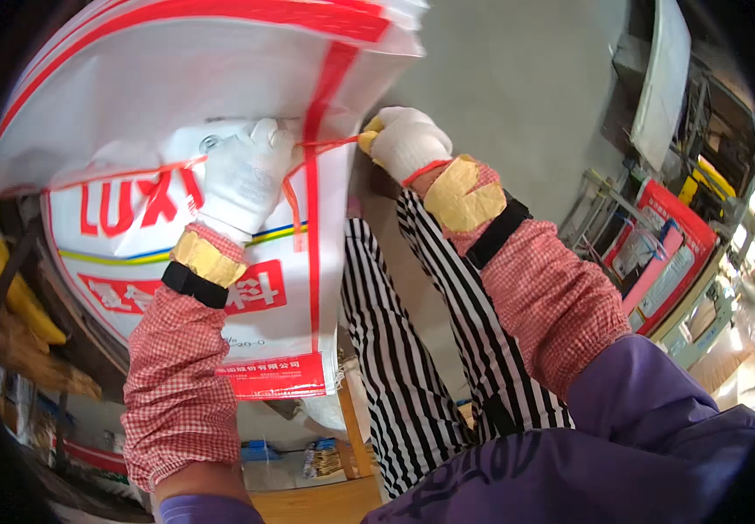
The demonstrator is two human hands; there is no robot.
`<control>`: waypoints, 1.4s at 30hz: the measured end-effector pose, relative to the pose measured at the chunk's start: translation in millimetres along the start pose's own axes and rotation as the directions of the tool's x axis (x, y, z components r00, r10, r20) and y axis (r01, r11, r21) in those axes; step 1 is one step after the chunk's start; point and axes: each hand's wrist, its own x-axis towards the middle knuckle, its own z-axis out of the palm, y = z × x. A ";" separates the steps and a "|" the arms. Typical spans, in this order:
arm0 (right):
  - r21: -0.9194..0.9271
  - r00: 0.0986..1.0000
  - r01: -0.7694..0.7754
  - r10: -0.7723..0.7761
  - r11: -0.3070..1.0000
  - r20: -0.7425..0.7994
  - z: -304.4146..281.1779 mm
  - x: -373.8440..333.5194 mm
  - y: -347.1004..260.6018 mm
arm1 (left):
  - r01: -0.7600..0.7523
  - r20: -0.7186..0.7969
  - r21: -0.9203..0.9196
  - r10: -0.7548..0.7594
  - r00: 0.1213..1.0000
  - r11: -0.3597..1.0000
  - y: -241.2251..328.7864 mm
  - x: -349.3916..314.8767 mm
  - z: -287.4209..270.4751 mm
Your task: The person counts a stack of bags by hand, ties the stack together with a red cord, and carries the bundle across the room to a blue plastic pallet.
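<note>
A large white sack (pixel 273 249) with red print and a yellow-and-blue stripe hangs in front of me on the left. My left hand (pixel 242 179), in a white glove, has its fingers bent against the sack, beside a fold of its upper part. A thin red strip (pixel 329 143) runs taut from beside that hand across to my right hand (pixel 408 144), whose gloved fingers are closed on its end. A loose red tail (pixel 294 210) dangles below the strip. What lies under the left fingertips is hidden.
Grey floor (pixel 517 96) stretches beyond my right hand. A red-framed board (pixel 674 253) and a tilted pale panel (pixel 661 83) stand at right. A yellow object (pixel 24 293) lies at far left. My legs in striped trousers (pixel 404 306) are below, near a wooden piece (pixel 316 502).
</note>
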 end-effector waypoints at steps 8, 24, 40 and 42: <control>-0.383 0.994 -0.033 0.071 0.923 0.085 2.9 51.7 34.2 | 0.589 -0.155 -0.167 -0.611 0.776 0.791 17.5 -63.6 -40.1; -0.677 0.780 0.623 -0.245 0.391 0.576 102.1 -128.6 -115.0 | 0.922 -0.526 0.186 -0.827 -0.199 -0.340 290.3 -677.6 -372.7; -0.537 0.482 0.820 -0.746 0.200 0.459 507.4 -282.0 -364.6 | 0.801 -0.309 -0.528 -0.815 -0.490 -0.282 252.6 -770.7 -351.5; -0.608 0.496 0.781 -0.735 0.144 0.462 541.1 -254.6 -402.1 | 0.738 -0.291 -0.559 -0.744 -0.602 -0.378 241.0 -752.9 -352.8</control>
